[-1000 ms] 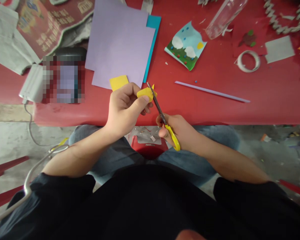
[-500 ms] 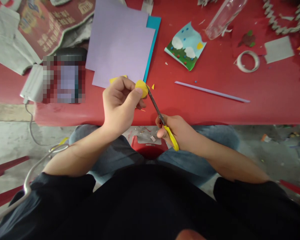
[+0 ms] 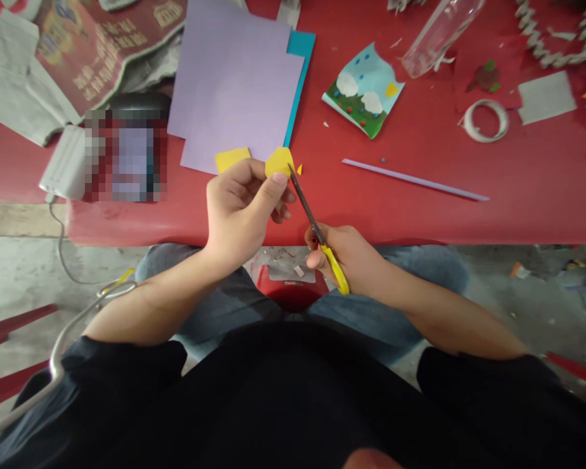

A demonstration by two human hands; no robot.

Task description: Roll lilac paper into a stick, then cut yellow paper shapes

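Between thumb and fingers, my left hand [image 3: 244, 208] pinches a small piece of yellow paper [image 3: 278, 161] with a partly rounded outline. My right hand [image 3: 349, 260] is closed around the yellow handles of a pair of scissors [image 3: 306, 203]. The dark blades point up and left, and their tip meets the right edge of the yellow piece. A second yellow scrap [image 3: 232, 158] lies on the lower edge of the purple paper [image 3: 237, 85], just behind my left hand. One tiny yellow offcut [image 3: 299, 169] is beside the blade tip.
On the red table [image 3: 420, 221] lie a thin purple strip [image 3: 415, 180], a painted paper [image 3: 364, 91], a tape roll [image 3: 484, 120] and a clear bottle [image 3: 439, 39]. To the left are a white power bank [image 3: 66, 163], a blurred-out phone and crumpled packaging [image 3: 92, 58].
My left hand has shifted slightly right and turned the yellow piece, so a more angular edge shows. More of the scrap behind it is visible. The scissors have barely moved.
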